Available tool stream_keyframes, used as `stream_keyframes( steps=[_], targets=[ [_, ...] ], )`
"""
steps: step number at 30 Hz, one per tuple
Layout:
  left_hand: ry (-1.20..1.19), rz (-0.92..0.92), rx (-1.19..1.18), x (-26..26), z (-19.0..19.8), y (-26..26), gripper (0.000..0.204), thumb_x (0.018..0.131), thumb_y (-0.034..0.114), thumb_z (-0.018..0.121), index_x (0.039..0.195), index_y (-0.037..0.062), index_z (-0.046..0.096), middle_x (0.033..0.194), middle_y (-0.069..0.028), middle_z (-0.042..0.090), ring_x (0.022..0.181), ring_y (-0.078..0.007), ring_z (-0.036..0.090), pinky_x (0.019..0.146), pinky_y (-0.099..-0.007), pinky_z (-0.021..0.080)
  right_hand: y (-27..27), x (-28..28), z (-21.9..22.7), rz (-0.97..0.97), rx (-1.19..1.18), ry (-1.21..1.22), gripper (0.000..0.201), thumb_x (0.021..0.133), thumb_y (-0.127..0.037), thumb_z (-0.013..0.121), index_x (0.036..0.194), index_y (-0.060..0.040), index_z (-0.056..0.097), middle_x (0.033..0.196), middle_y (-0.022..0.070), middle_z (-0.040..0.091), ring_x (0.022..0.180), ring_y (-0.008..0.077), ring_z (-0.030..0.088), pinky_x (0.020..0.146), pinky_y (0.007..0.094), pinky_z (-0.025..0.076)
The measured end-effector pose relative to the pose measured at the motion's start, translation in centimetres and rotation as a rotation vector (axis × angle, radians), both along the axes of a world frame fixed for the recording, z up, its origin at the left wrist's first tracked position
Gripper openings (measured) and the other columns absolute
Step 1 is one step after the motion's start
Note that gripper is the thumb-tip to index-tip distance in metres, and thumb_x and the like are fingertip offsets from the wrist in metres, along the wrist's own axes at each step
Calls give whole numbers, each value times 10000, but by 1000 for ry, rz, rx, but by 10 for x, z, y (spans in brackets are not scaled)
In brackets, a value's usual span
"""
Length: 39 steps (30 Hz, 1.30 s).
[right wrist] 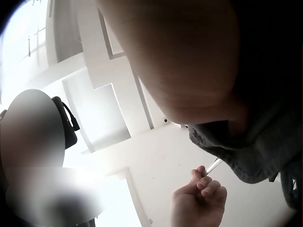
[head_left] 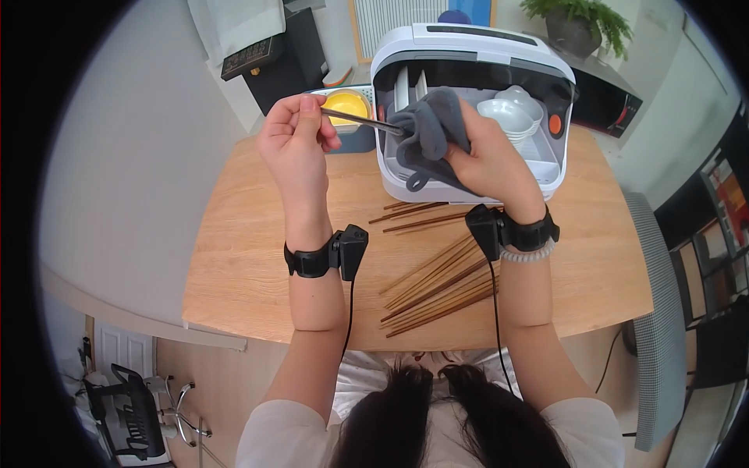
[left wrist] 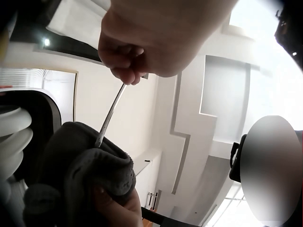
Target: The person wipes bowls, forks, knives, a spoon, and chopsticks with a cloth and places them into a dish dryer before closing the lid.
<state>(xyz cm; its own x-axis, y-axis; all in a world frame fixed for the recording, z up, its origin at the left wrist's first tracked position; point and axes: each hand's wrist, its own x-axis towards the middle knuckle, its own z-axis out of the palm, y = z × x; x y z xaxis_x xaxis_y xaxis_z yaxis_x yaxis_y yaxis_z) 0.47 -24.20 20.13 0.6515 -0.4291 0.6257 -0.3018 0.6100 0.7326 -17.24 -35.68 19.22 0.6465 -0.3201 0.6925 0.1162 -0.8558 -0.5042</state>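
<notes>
My left hand (head_left: 295, 140) pinches one end of a thin metal utensil handle (head_left: 360, 119) between thumb and fingers. The handle runs to the right into a folded dark grey cloth (head_left: 434, 129), and its far end is hidden there. My right hand (head_left: 501, 161) grips the cloth around that end, with a small hanging loop below. In the left wrist view the shiny handle (left wrist: 111, 115) enters the folds of the cloth (left wrist: 85, 161). Both hands are raised in front of a white dish box (head_left: 394, 168) with its front open.
Inside the box are stacked white bowls (head_left: 511, 117) and upright plates (head_left: 402, 87). Several wooden chopsticks (head_left: 437, 288) lie on the table (head_left: 257, 265) beneath the arms. Left of the box stands a basket (head_left: 359, 142) with a yellow bowl (head_left: 347, 104).
</notes>
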Motion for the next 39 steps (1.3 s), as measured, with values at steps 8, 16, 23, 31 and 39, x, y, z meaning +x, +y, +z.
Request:
stream_keyframes(
  steps=[8, 16, 23, 31, 39],
  targets=[
    [259, -177, -121, 24, -20, -27, 122, 882, 73, 487, 832, -22, 544, 594, -48, 504, 484, -111, 448, 446, -214, 361, -38, -42, -1, 2, 201, -306, 316, 772, 13, 582, 1079, -11, 513, 991, 53, 595, 913, 139, 549, 814, 267, 432],
    [148, -177, 126, 22, -40, -49, 113, 881, 63, 480, 817, -11, 537, 607, -63, 539, 496, -122, 507, 457, -219, 408, -79, -101, -6, -298, 201, -590, 255, 773, 47, 570, 1019, 6, 517, 955, 50, 586, 878, 125, 542, 803, 253, 431],
    [-202, -166, 429, -27, -73, -80, 100, 871, 30, 492, 795, -16, 539, 641, -74, 586, 529, -114, 559, 472, -215, 440, -81, -109, -6, -346, 181, -609, 243, 774, 45, 567, 1008, 7, 517, 948, 50, 583, 883, 123, 535, 807, 253, 424],
    [-748, 107, 691, -14, -92, -83, 91, 791, 75, 589, 782, -16, 597, 690, -142, 627, 626, -222, 612, 588, -291, 476, -69, -94, -2, -266, 235, -599, 255, 765, 24, 598, 1010, 2, 531, 956, 42, 585, 883, 118, 534, 805, 255, 425],
    [-721, 5, 779, -20, -46, -50, 123, 728, 115, 628, 774, 2, 632, 711, -159, 626, 683, -295, 608, 632, -351, 471, -55, -50, -7, 54, 402, -436, 322, 747, 1, 637, 1049, -11, 527, 961, 36, 593, 899, 118, 544, 810, 259, 435]
  ],
)
